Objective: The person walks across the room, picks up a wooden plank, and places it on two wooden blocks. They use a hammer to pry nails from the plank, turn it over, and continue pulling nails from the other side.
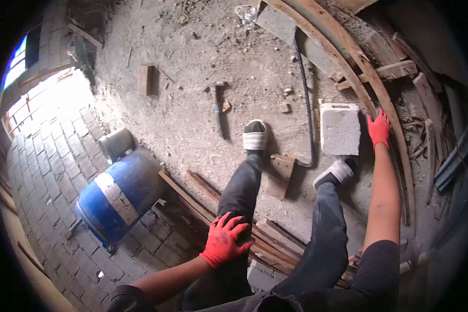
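My left hand, in a red glove, rests on my knee with its fingers spread and nothing in it. On the right, my right hand, also gloved in red, reaches to the end of a long wooden plank; its fingers touch the wood and look partly apart. Just left of that hand lies a pale rectangular block on the dusty ground. A wooden block lies between my two sandalled feet.
A blue barrel and a grey bucket lie at the left. A hammer and a small wood piece are on the ground ahead. A black bar runs beside the pale block. Scrap wood is piled at the right.
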Demonstrator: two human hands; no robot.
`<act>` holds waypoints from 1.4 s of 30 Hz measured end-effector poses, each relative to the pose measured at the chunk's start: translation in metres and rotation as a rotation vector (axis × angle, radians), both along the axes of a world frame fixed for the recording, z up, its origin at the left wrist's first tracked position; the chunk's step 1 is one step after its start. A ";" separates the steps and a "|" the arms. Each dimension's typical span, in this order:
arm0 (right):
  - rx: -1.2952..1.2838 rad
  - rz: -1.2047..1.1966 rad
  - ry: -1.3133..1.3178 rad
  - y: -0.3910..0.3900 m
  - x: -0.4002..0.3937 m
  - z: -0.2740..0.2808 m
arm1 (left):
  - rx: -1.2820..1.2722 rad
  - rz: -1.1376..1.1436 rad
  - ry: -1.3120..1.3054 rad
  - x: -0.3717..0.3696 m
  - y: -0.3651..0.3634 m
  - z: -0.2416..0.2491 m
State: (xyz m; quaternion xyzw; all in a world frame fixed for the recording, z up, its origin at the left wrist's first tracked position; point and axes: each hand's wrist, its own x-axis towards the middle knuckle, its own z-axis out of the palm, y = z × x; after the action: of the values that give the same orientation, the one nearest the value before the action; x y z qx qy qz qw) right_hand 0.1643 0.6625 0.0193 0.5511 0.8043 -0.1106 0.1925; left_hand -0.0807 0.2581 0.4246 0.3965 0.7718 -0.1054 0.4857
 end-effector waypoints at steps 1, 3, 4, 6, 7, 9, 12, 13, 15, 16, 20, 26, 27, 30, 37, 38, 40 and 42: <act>0.018 -0.001 0.012 -0.004 -0.003 -0.006 | -0.001 -0.016 0.001 -0.001 0.000 0.000; 0.009 -0.070 -0.008 -0.008 -0.014 0.000 | 0.023 -0.028 0.008 -0.001 -0.001 0.000; -0.004 -0.080 -0.015 -0.009 -0.016 -0.001 | 0.035 -0.028 0.006 -0.001 -0.004 0.000; -0.021 -0.107 0.026 -0.004 -0.009 -0.018 | 0.072 -0.035 0.003 -0.005 -0.006 0.002; -0.028 -0.118 0.075 -0.001 -0.002 -0.035 | 0.097 -0.026 -0.006 -0.008 -0.009 0.003; -0.073 -0.120 0.183 0.008 0.010 -0.047 | 0.106 -0.032 0.020 -0.013 -0.011 0.006; -0.244 -0.055 0.135 0.012 0.002 -0.011 | 0.120 -0.045 0.025 -0.019 -0.019 0.011; -0.188 0.038 0.114 0.004 0.002 0.004 | 0.121 -0.049 0.022 -0.020 -0.022 0.014; -0.225 0.065 0.075 -0.004 -0.005 0.070 | 0.119 -0.033 0.031 -0.019 -0.029 0.014; -0.211 0.090 0.140 -0.009 0.004 0.089 | 0.121 -0.007 0.024 -0.019 -0.029 0.018; -0.426 -0.107 0.378 -0.044 0.033 0.200 | 0.193 -0.032 0.047 -0.021 -0.050 0.023; -0.472 -0.336 0.487 -0.161 0.029 0.436 | 0.160 0.025 -0.005 -0.047 -0.074 0.044; -0.552 -0.370 0.341 -0.177 0.001 0.514 | 0.099 0.037 -0.053 -0.055 -0.084 0.042; -0.378 -0.279 0.399 -0.247 0.017 0.608 | 0.062 0.282 -0.200 -0.095 -0.099 0.060; -0.242 -0.121 0.383 -0.390 0.111 0.716 | 0.479 0.836 -0.025 -0.185 -0.252 0.147; -0.279 -0.112 0.431 -0.403 0.121 0.726 | 0.463 0.891 0.088 -0.181 -0.288 0.162; -0.339 -0.086 0.486 -0.419 0.132 0.743 | 0.456 1.119 0.230 -0.151 -0.362 0.194; -0.385 -0.104 0.452 -0.433 0.141 0.742 | 0.376 1.171 0.380 -0.101 -0.435 0.202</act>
State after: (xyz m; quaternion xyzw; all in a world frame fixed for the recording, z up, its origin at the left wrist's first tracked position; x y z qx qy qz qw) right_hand 0.3051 0.2296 0.7615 0.5062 0.7619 -0.3906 0.1035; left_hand -0.1822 -0.1772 0.6263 -0.0376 0.9384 0.2458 0.2400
